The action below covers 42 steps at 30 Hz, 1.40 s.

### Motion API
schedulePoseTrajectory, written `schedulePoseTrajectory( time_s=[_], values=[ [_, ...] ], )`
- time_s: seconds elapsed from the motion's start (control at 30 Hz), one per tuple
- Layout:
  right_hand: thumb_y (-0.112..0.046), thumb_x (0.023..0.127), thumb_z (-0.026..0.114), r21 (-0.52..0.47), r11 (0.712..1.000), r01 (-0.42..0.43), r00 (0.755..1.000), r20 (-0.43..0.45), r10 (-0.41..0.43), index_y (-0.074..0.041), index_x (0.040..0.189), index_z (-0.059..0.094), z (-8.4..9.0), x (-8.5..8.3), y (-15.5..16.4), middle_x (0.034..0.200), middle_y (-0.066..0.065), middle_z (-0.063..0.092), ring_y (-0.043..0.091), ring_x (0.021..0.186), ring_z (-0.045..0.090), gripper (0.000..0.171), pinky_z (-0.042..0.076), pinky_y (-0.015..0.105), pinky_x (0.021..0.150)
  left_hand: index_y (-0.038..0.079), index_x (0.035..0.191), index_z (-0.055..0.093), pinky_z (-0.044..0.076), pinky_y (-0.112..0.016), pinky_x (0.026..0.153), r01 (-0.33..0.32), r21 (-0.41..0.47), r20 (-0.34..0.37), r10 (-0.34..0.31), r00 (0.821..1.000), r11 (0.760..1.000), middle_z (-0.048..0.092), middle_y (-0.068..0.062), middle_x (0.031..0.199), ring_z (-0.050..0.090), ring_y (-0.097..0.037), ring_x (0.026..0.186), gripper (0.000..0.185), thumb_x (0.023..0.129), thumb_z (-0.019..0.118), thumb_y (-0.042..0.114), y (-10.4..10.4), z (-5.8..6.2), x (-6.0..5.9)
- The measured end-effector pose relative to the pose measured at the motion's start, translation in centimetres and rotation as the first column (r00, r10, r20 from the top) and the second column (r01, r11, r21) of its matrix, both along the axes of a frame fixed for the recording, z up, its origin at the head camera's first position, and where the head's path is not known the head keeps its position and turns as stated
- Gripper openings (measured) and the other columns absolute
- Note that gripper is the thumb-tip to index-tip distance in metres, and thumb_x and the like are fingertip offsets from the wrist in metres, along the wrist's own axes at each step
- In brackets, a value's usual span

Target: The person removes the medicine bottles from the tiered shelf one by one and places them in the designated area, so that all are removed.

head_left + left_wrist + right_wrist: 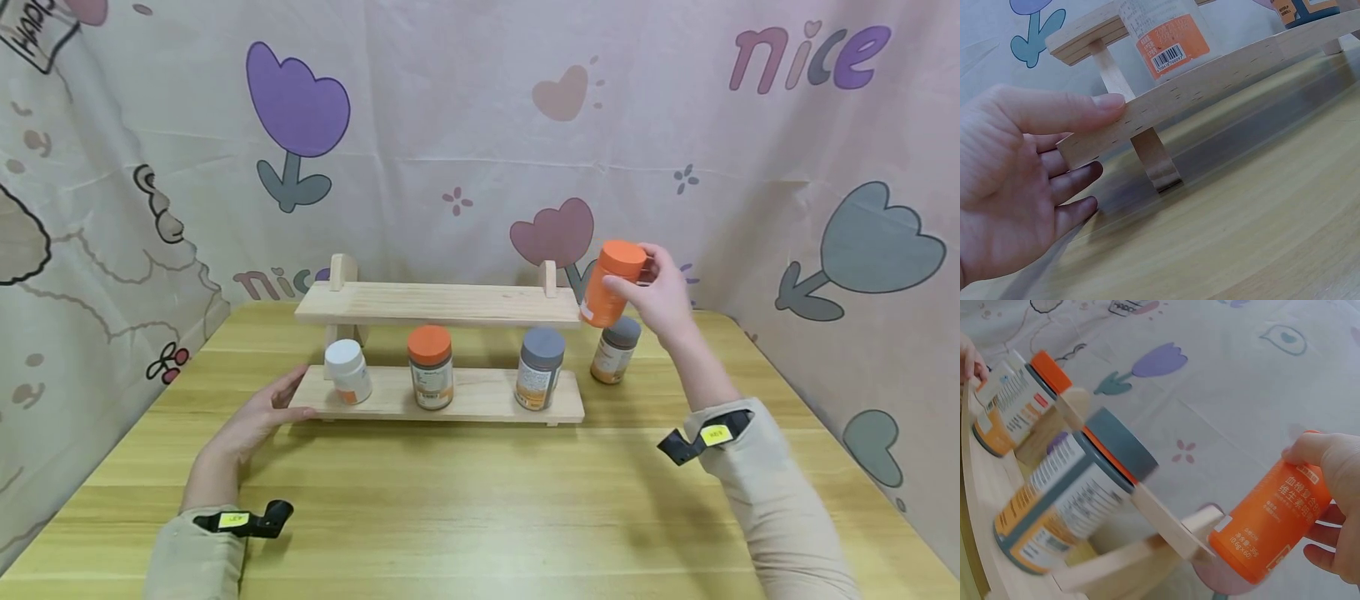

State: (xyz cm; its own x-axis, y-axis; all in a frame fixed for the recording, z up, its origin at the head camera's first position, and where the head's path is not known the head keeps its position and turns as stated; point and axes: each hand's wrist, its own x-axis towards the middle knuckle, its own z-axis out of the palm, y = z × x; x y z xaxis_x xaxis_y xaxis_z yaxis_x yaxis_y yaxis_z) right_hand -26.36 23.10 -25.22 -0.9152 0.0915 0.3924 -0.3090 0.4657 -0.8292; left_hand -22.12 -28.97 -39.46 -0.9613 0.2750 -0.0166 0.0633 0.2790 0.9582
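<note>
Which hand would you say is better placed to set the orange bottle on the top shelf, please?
Right. The right hand already grips the orange bottle beside the top shelf, while the left hand rests against the lower shelf.

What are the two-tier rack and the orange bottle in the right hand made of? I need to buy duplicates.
The rack looks like pale unfinished wood: visible grain, layered edges. The orange bottle looks like smooth plastic with printed text, held by the right hand; plastic is my guess.
</note>
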Motion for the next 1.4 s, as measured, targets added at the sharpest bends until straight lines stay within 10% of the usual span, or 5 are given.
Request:
schedulePoseTrajectory(
  time_s=[0.73,1.4],
  values=[
    [-0.029,0.086,0.065,0.091,0.978,0.189,0.981,0.026,-0.193,0.0,0.135,0.032,-1.5,1.4,7.6,0.119,0.009,0.046,0.014,0.1,0.047,0.066,0.042,0.033,0.088,-0.002,0.147,0.001,0.006,-0.059,0.106,-0.003,-0.024,-0.007,0.003,1.0,1.0,-0.004,-0.024,0.151,-0.002,-0.044,0.136,0.087,0.086,0.063,0.009,-0.1,-0.1,0.0],
    [-0.033,0.088,0.061,0.117,0.969,0.219,0.952,0.19,-0.239,0.005,0.139,0.024,-7.0,0.7,10.8,0.133,0.029,0.039,0.042,0.118,0.041,0.074,0.036,0.056,0.097,-0.002,0.147,0.002,0.005,-0.058,0.107,-0.005,-0.032,-0.013,0.005,1.0,0.999,-0.005,-0.023,0.152,-0.002,-0.043,0.136,0.088,0.086,0.064,0.011,-0.1,-0.2,-0.1]
  ],
)
